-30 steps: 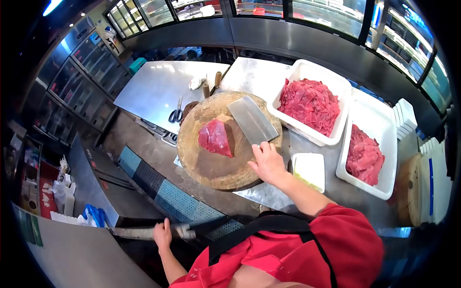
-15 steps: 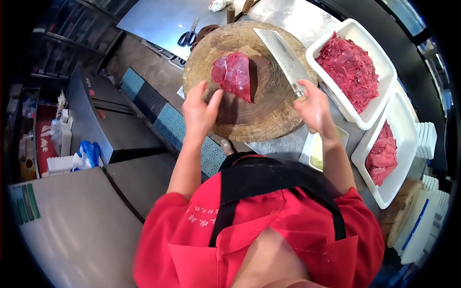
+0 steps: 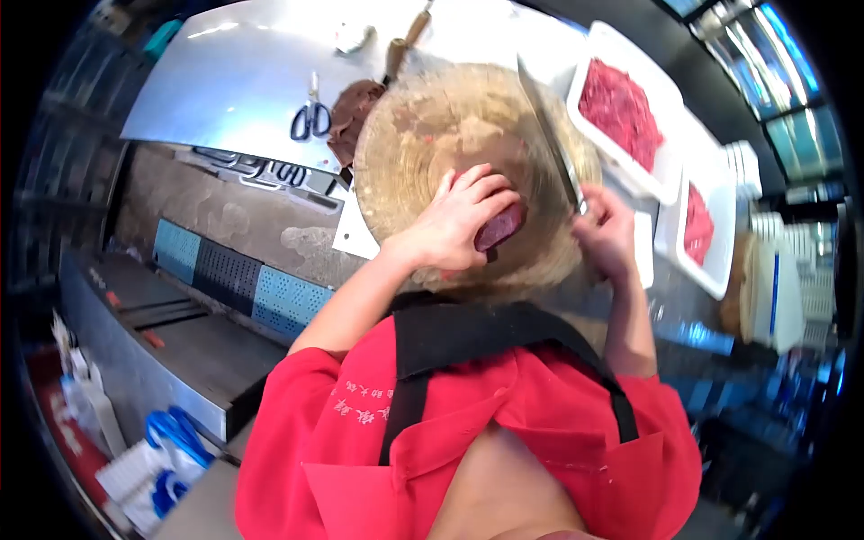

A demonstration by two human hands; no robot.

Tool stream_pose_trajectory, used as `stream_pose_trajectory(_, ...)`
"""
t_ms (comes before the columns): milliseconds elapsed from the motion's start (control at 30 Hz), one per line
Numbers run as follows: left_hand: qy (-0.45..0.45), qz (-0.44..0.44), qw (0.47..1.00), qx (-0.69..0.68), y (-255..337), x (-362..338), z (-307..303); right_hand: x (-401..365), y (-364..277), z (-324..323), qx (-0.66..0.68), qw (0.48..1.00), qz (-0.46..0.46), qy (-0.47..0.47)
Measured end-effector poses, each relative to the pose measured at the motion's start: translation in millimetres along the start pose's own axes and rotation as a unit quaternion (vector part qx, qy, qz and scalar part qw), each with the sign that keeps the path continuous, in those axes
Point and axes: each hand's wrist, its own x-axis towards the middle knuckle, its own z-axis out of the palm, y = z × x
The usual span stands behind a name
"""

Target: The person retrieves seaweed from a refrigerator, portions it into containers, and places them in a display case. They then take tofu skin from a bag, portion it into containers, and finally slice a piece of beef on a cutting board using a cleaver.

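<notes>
We looked down past a red top and black apron straps at a round wooden chopping block [image 3: 423,135] in the upper middle of the frame, set on a steel counter [image 3: 234,81]. Our left hand [image 3: 454,225] lay on a slab of raw meat [image 3: 501,227] at the near edge of the block, its grip loose, with the fingers spread flat over the meat rather than closed around it, so only the dark red right end showed. Our right hand [image 3: 605,236], just to the right, had its grip wrapped tight around the handle of a cleaver [image 3: 547,135], whose blade ran edge-on up and away across the right side of the block, close beside the left fingertips. Scissors [image 3: 311,117] and a brown cloth [image 3: 355,103] lay to the upper left of the block. At upper right stood a white tray [image 3: 666,175] of sliced red meat, with a second tray [image 3: 720,270] below it. The view was blurred. As we judged it, the main danger was the blade catching the left fingertips, since they lay uncurled so near the edge. Wet meat might also slide under a flat palm and carry the hand toward the blade.
</notes>
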Motion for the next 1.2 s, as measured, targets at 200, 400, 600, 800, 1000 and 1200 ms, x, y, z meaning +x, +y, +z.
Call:
stream_pose_trajectory(200,-0.042,0.090,0.985,-0.142,-13.2,-43.6,-9.4,-36.7,-52.0,9.6,0.148,0.979,-0.028,0.137)
stream_pose_trajectory(400,0.108,0.032,0.994,-0.011,8.6,-29.0,22.9,-57.0,-32.0,-3.2,-0.032,0.994,0.043,0.091)
stream_pose_trajectory(600,0.161,-0.052,0.985,0.034,23.6,-3.1,56.7,-58.0,-2.0,-33.7,-0.002,0.997,0.029,0.074)
stream_pose_trajectory(800,0.113,-0.059,0.989,0.079,33.5,1.6,43.1,-25.4,12.8,-71.2,-0.036,0.997,-0.024,-0.063)
stream_pose_trajectory(1000,0.093,-0.041,0.987,0.126,36.2,25.2,41.1,-11.4,16.1,-77.5,-0.121,0.961,-0.162,-0.187)
stream_pose_trajectory(1200,0.028,-0.253,0.967,-0.026,19.8,-2.1,57.5,-16.6,-4.4,-91.4,-0.226,0.920,-0.151,-0.281)
